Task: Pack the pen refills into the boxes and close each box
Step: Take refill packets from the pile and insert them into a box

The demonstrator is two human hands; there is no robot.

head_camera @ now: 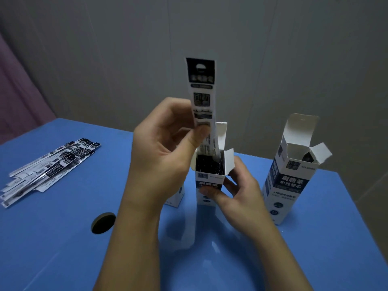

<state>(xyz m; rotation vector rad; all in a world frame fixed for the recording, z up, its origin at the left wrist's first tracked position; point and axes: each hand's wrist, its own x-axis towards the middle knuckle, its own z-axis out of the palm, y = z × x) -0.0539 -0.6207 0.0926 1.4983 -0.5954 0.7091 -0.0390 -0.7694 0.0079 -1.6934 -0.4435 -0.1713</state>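
The left hand (165,148) pinches a packaged refill (202,97), its lower end already inside the open box (210,177) that the right hand (237,192) grips round its middle on the tabletop (210,259). Best to keep it upright, sliding straight down beside those already packed. More refills (50,166) lie left of the hands, another open box (291,177) right

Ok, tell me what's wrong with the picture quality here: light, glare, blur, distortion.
Head view: dim and soft overall; glare patches on the table near the bottom edge; print on the refill pinched by the left hand is blurred, and so is the pile; wide-angle bending tilts the right box outward; the right hand shades the middle box.
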